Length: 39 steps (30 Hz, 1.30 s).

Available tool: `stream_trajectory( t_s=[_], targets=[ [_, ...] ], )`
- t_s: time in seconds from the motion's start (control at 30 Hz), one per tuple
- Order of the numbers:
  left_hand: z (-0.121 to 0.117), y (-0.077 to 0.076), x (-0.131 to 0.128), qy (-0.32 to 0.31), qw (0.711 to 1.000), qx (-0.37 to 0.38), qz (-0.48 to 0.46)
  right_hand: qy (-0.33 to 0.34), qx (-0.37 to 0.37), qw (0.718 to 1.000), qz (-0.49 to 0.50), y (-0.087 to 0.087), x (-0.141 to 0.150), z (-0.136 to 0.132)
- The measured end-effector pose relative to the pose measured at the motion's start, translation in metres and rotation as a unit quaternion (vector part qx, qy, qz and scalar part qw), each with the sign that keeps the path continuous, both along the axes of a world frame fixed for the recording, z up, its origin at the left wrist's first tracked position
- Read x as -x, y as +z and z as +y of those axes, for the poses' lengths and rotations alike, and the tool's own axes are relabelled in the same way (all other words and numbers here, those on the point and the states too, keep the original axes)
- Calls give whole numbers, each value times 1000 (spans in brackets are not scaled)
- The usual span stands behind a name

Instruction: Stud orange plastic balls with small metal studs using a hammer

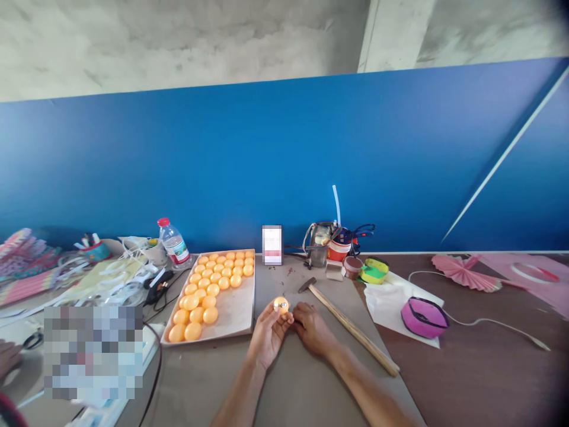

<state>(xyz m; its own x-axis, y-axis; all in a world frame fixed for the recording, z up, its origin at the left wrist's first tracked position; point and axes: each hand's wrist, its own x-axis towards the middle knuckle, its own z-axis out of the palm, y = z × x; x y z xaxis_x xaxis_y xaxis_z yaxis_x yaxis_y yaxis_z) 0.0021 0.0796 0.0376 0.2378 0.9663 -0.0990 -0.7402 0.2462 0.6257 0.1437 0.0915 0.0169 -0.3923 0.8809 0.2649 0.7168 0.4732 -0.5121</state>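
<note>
My left hand (pixel 267 335) is closed around an orange ball (pixel 281 305), held up just above the table with a small metal piece showing on its face. My right hand (pixel 312 328) rests beside it, fingers curled and touching the ball's lower right side; what it pinches, if anything, is hidden. A flat tray (pixel 237 314) to the left holds several more orange balls (pixel 208 284). A hammer (pixel 351 332) with a long wooden handle lies on the table right of my right hand.
A water bottle (pixel 174 244), cables and paper strips crowd the back left. Cups and wires (pixel 331 243) stand against the blue wall. A pink pouch (pixel 424 317) on white paper and pink paper fans (pixel 462 273) lie right. Another person's hand (pixel 6 359) shows at far left.
</note>
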Motion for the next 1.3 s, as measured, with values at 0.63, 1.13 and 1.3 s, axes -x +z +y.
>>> stream_trajectory(
  t_s=[0.63,1.13,1.3],
  targets=[
    [1,5,-2,-3,998,-62,8,2,-24,1000,-1,-2,0,3],
    [1,6,-2,-2,998,-65,17,-64,-55,989,122,-1,0,0],
    [2,2,-2,-3,998,-67,20,-66,-46,987,136,1,3,-1]
  ],
)
